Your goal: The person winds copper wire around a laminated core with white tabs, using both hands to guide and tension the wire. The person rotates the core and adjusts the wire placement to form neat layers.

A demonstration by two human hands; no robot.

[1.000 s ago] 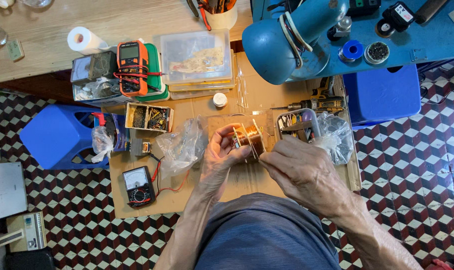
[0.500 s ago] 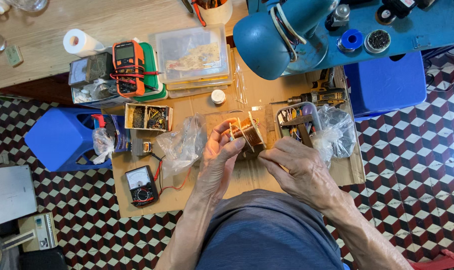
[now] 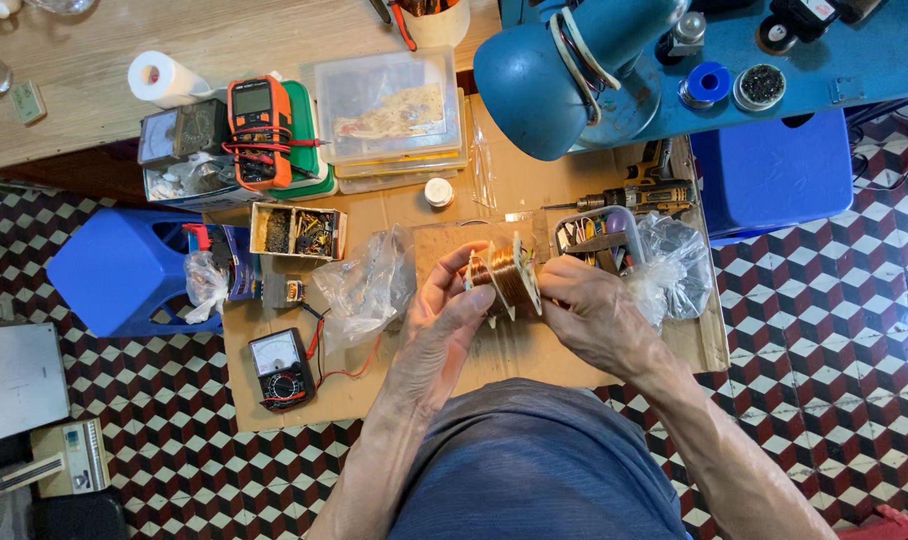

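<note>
Both my hands hold a small spool of copper wire (image 3: pixel 504 275) with pale flanges, just above a cardboard sheet (image 3: pixel 374 385) on the floor. My left hand (image 3: pixel 452 310) cups the spool's left end, fingers curled around it. My right hand (image 3: pixel 589 305) grips the right flange from the side. A crumpled clear plastic bag (image 3: pixel 366 285) lies just left of my left hand. A clear tub of small tools (image 3: pixel 599 238) sits behind my right hand.
A blue desk lamp head (image 3: pixel 564 75) hangs over the work. An orange multimeter (image 3: pixel 259 130), a black analogue meter (image 3: pixel 279 365), a box of small parts (image 3: pixel 296 232), stacked clear cases (image 3: pixel 389 110), a drill (image 3: pixel 644 195) and blue stools (image 3: pixel 124 270) (image 3: pixel 774 170) surround the cardboard.
The spool stays between my hands and has turned slightly; my fingers have shifted around it. The view has drifted a little.
</note>
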